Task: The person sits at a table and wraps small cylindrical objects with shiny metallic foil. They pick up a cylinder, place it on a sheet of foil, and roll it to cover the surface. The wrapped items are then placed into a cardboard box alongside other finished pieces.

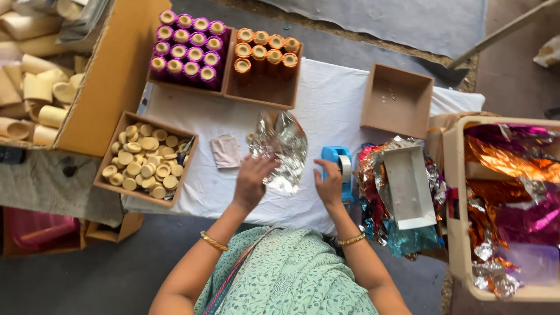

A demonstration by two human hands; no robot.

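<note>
A person seen from above works at a counter covered in white cloth. The left hand lies palm down, fingers spread flat and open on the near edge of a crinkled, shiny silver foil sheet, pressing rather than gripping it. The foil spreads away from those fingertips, mirror-bright and wrinkled. The right hand is raised with its fingers loosely curled, touching a blue plastic tape dispenser that stands just beyond them; whether it grips the dispenser cannot be told. Both forearms reach forward, each wrist wearing a thin gold bangle.

To the left of the left fingers sits a small pale cloth square, then a shallow cardboard tray of round cream discs. Beyond the foil are cardboard boxes of upright tubes wrapped in purple foil and orange foil. Right of the right fingers lies a heap of crumpled coloured foil.
</note>
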